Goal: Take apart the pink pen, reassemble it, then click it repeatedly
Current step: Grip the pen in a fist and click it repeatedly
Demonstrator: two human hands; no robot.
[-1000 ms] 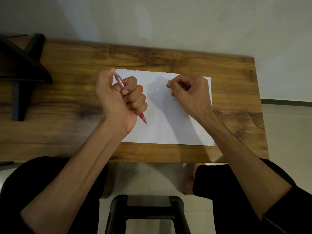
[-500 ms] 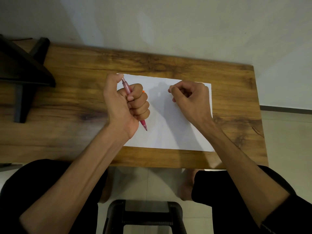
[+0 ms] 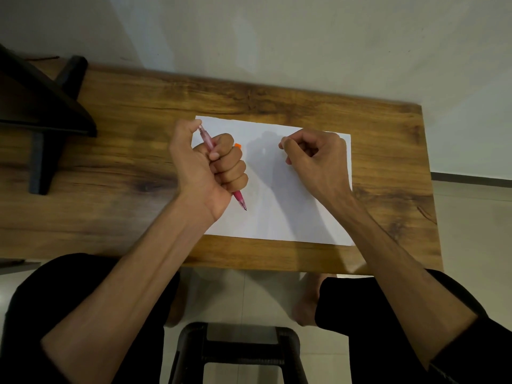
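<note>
The pink pen [image 3: 207,138] is translucent and whole, its tip pointing near and right over the white sheet of paper [image 3: 277,212]. The left hand [image 3: 206,167] grips it in a fist, thumb laid on the far end. The right hand [image 3: 318,159] rests curled on the paper, holding nothing visible. A small orange thing [image 3: 237,145] peeks out behind the left knuckles. The wooden worktop [image 3: 124,206] stands against a pale wall; a black stool [image 3: 238,347] sits below. No writing is legible.
</note>
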